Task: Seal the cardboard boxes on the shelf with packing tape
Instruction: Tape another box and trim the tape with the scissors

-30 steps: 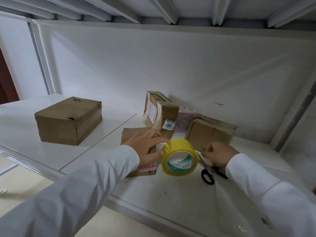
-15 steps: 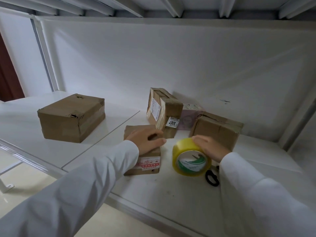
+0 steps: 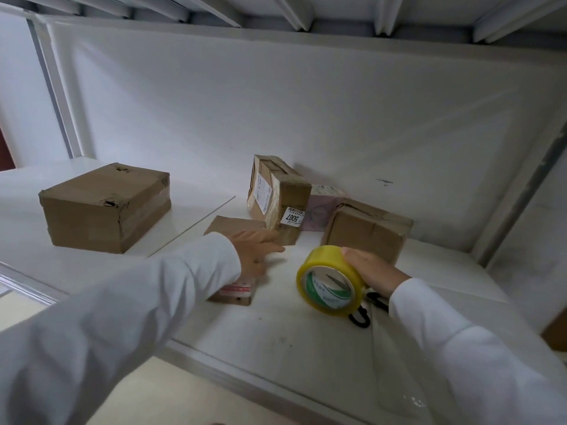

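Left hand (image 3: 256,251) laid on top of the small flat box (image 3: 234,228) near the front of the white shelf (image 3: 276,338), fingers straight and spread forward, gripping nothing. Right hand (image 3: 369,271) curled over the far side of the yellow tape roll (image 3: 329,282), holding it on edge with its open core facing the camera. Black scissors (image 3: 363,317) flat on the shelf just behind and below the roll, partly hidden by it and the right sleeve. Tall box with a 5007 label (image 3: 277,199) standing just behind the flat box; pink packet (image 3: 322,210) wedged behind it against the back wall. Tilted box (image 3: 366,230) right behind the roll. Large taped box (image 3: 106,207) well apart on the left.
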